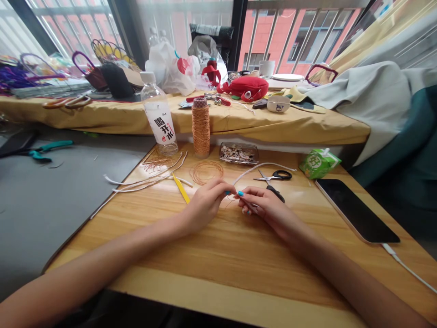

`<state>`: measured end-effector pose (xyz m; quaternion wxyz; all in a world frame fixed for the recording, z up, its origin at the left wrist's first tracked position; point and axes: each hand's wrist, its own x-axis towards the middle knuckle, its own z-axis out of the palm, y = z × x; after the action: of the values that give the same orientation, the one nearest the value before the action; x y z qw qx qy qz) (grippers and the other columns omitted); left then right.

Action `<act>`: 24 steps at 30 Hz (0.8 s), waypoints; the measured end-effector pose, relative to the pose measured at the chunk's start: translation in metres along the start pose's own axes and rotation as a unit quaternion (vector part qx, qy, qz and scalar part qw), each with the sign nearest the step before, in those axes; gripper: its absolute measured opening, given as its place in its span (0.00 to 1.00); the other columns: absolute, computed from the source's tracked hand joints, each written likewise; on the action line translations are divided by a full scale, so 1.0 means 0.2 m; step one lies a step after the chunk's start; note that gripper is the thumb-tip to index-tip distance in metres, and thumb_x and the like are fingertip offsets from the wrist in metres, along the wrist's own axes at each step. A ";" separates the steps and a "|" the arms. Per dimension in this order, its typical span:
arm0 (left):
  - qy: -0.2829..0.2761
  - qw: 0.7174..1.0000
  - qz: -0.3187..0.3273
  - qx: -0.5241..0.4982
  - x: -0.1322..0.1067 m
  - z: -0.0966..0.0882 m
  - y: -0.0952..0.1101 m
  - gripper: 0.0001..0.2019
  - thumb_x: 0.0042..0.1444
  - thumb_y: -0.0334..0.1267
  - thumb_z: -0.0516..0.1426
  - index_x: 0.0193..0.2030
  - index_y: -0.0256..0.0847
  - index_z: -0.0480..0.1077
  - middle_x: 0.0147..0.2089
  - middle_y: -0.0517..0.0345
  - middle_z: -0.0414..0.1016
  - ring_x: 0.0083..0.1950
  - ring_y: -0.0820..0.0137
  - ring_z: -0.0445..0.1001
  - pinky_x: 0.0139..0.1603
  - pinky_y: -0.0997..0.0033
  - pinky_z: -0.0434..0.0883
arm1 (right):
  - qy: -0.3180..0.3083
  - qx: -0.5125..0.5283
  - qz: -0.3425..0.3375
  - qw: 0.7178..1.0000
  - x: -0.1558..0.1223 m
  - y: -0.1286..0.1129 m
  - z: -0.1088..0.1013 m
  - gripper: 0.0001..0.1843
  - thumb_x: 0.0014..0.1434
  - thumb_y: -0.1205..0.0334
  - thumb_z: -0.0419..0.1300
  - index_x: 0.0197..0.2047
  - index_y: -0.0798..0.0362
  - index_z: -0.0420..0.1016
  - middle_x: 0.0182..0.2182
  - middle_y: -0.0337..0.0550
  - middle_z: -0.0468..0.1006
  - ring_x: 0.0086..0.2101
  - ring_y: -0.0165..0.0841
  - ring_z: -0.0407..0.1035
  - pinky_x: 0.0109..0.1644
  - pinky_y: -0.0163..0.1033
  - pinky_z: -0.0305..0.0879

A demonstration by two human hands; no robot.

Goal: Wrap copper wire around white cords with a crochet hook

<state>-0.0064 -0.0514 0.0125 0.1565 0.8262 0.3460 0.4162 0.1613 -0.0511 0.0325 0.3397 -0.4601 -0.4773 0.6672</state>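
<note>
My left hand (pixel 207 199) and my right hand (pixel 269 207) meet fingertip to fingertip over the middle of the wooden table. Between the fingers of my right hand a white cord (pixel 262 166) is held; its free length curves away to the back right. My left thumb and index finger are pinched together beside it, and what they grip is too small to make out. A thin copper-coloured thread (pixel 231 203) hangs in a loose loop under the fingertips. Just behind the hands lies a coil of copper-coloured thread (pixel 206 172).
Black-handled scissors (pixel 273 176) lie behind my right hand, near a tray of small parts (pixel 239 153). A thread spool (pixel 201 127) and a water bottle (pixel 159 118) stand at the back. Left are white cords (pixel 136 186) and a yellow tool (pixel 180 187); right, a phone (pixel 357 209) and green carton (pixel 318 164).
</note>
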 end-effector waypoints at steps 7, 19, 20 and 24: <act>-0.004 0.999 -0.049 -0.002 0.00 0.01 -0.01 0.07 0.55 0.29 0.48 0.38 0.38 0.64 0.34 0.57 0.69 0.36 0.75 0.67 0.36 0.76 0.65 | 0.012 -0.004 0.008 1.000 0.01 0.01 -0.01 0.10 0.42 0.57 0.62 0.25 0.55 0.70 0.22 0.35 0.68 0.23 0.23 0.58 0.27 0.31 0.52; -0.058 0.980 -0.145 -0.123 0.03 0.01 -0.03 0.10 0.52 0.29 0.50 0.42 0.37 0.59 0.27 0.62 0.67 0.28 0.77 0.65 0.29 0.78 0.63 | 0.007 -0.010 0.004 1.000 0.02 0.02 -0.01 0.10 0.44 0.58 0.61 0.30 0.54 0.74 0.27 0.39 0.73 0.25 0.24 0.64 0.29 0.31 0.57; -0.060 0.981 -0.146 -0.115 0.03 0.01 -0.03 0.10 0.52 0.29 0.50 0.42 0.37 0.59 0.27 0.62 0.68 0.28 0.77 0.65 0.29 0.78 0.62 | 0.007 -0.011 0.006 1.000 0.02 0.02 -0.01 0.09 0.45 0.59 0.61 0.30 0.54 0.74 0.28 0.40 0.73 0.25 0.24 0.65 0.28 0.31 0.57; -0.055 0.984 -0.143 -0.087 0.02 0.01 -0.03 0.11 0.52 0.27 0.49 0.44 0.37 0.58 0.28 0.62 0.67 0.29 0.77 0.65 0.31 0.77 0.62 | 0.018 -0.019 0.004 1.000 0.02 0.02 -0.01 0.08 0.46 0.60 0.59 0.30 0.54 0.73 0.29 0.41 0.74 0.24 0.24 0.65 0.27 0.30 0.58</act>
<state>-0.0061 -0.0451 0.0106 0.3044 0.7730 0.4141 0.3720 0.1610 -0.0483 0.0268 0.3367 -0.4803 -0.4815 0.6512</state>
